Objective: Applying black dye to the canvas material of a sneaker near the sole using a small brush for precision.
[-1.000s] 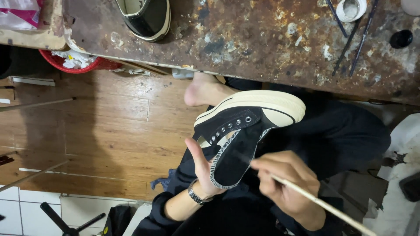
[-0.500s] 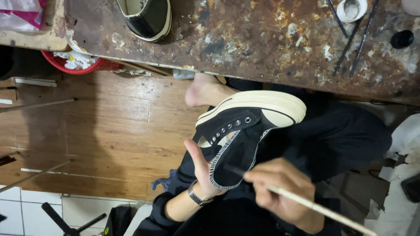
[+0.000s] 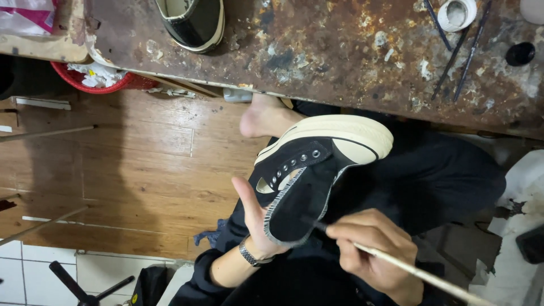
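A: Where are we w/ the sneaker (image 3: 317, 170)? Start at the hands.

B: Our right hand (image 3: 374, 249) is curled tight round a long pale brush handle (image 3: 419, 272), pinch grip near the front end. The tip sits on the pulled-out black tongue (image 3: 294, 212), just below the eyelets.

A: And the left?

B: Our left hand (image 3: 255, 218) is mostly open, palm under the tongue, thumb up along the frayed edge. It props the flap flat; fingers behind the sneaker are hidden, so we can't tell how far they wrap.

A: Progress?

B: We judge it's mid-way at best. No laces in, tongue spread out, brush working on it. Whether anything is laid on the cloth yet, we can't tell — black on black. The cream toe cap and sole look untouched.

A: Where's the sneaker itself?

B: On our lap, toe pointing up toward the rusty workbench (image 3: 340, 51), just below its near edge. Beyond it, a second shoe (image 3: 192, 22) sits on the bench, up and left of the sneaker, so prob. that one's left to do. A white pot (image 3: 456, 14) and two thin tools (image 3: 453, 54) lie on the bench, up and right of the sneaker. A red basket (image 3: 96, 79) is under the bench, far left of the sneaker.
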